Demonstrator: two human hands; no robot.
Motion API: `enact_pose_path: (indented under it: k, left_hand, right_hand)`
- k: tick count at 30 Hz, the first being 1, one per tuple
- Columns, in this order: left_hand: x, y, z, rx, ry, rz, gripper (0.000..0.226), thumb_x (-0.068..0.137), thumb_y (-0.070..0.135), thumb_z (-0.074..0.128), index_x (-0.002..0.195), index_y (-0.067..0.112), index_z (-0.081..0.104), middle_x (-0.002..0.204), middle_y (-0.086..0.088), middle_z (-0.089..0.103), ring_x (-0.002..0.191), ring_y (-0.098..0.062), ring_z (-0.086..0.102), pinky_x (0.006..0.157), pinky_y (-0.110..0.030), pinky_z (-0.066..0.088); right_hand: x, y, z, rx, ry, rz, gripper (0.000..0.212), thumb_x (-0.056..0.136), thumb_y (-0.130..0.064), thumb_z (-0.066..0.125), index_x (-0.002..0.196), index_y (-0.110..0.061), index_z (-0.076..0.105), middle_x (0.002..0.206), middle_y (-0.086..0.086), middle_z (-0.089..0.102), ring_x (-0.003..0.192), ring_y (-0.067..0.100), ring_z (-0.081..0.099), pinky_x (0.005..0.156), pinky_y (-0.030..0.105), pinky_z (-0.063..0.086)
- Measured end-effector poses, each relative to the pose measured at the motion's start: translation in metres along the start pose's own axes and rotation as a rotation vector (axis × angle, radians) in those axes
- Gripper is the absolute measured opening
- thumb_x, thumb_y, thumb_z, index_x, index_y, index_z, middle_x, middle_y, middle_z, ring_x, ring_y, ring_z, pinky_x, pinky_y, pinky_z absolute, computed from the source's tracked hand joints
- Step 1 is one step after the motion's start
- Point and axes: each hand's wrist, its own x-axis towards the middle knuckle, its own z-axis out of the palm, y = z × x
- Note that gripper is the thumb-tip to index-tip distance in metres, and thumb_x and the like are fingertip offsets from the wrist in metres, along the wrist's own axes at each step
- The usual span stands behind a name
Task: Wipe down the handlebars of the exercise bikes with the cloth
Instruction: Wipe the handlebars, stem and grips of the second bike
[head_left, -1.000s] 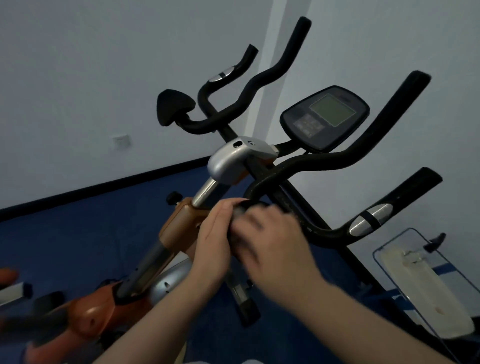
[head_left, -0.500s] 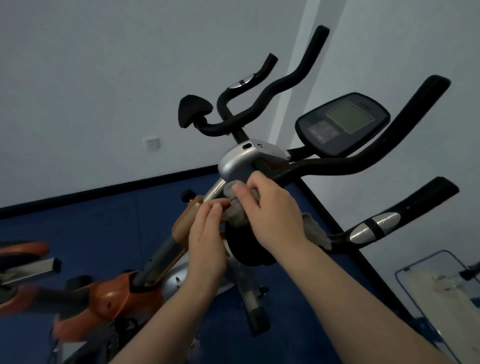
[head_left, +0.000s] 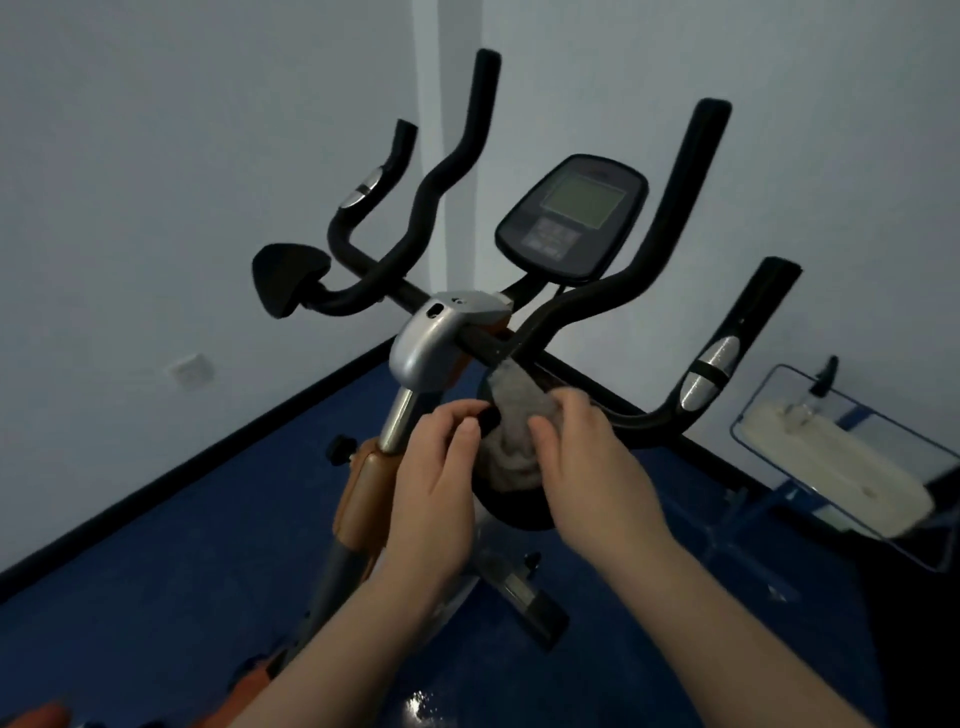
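Both hands low at the bike's centre. Left hand (head_left: 434, 486) fingers curled together, steadying the black pad's (head_left: 511, 512) edge. Right hand (head_left: 582, 467) pinches the grey cloth (head_left: 514, 436), bunched against the pad below the handlebars (head_left: 613, 291), probably regripping for a stroke. Beyond: silver clamp (head_left: 436, 338), console (head_left: 571, 215), wall.

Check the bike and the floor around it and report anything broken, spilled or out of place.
Nothing on the bike looks damaged: handlebars and console sit intact. One oddity: a small shiny patch on the blue floor at the bottom edge, possibly wet or just glare.
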Motion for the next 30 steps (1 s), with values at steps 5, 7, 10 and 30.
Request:
enact_pose_path:
  k: [5,7,10,30]
  left_hand:
    - [0.003,-0.004,-0.008,0.013,-0.112,0.007,0.025,0.099,0.019,0.044,0.116,0.02,0.062,0.109,0.004,0.063,0.095,0.006,0.058,0.073,-0.002,0.043]
    - [0.004,-0.004,-0.01,0.014,-0.126,0.014,0.025,0.099,0.021,0.044,0.116,0.021,0.062,0.108,0.003,0.063,0.094,0.006,0.058,0.071,0.0,0.041]
    - [0.006,-0.006,-0.017,0.006,-0.168,0.035,0.026,0.099,0.019,0.044,0.118,0.019,0.062,0.108,0.005,0.064,0.095,0.009,0.058,0.071,0.0,0.042]
    - [0.013,-0.008,-0.027,-0.008,-0.24,0.038,0.024,0.1,0.017,0.043,0.11,0.019,0.065,0.097,0.012,0.066,0.085,0.011,0.06,0.07,-0.003,0.043]
  right_hand:
    - [0.026,-0.009,-0.011,-0.132,-0.176,0.217,0.039,0.101,-0.047,0.025,0.113,-0.015,0.043,0.112,0.011,0.061,0.095,0.028,0.058,0.073,0.039,0.043]
    - [0.018,-0.015,-0.002,-0.165,-0.018,0.208,0.037,0.101,-0.045,0.025,0.114,-0.017,0.045,0.11,0.007,0.059,0.094,0.025,0.057,0.068,0.036,0.04]
    - [-0.02,-0.018,0.006,-0.091,0.128,0.215,0.03,0.1,-0.045,0.026,0.111,-0.022,0.042,0.102,-0.002,0.054,0.078,0.012,0.053,0.058,0.032,0.04]
    - [0.041,-0.035,-0.002,-0.234,0.029,0.227,0.024,0.098,-0.022,0.035,0.113,-0.012,0.051,0.113,0.014,0.061,0.094,0.031,0.059,0.069,0.034,0.04]
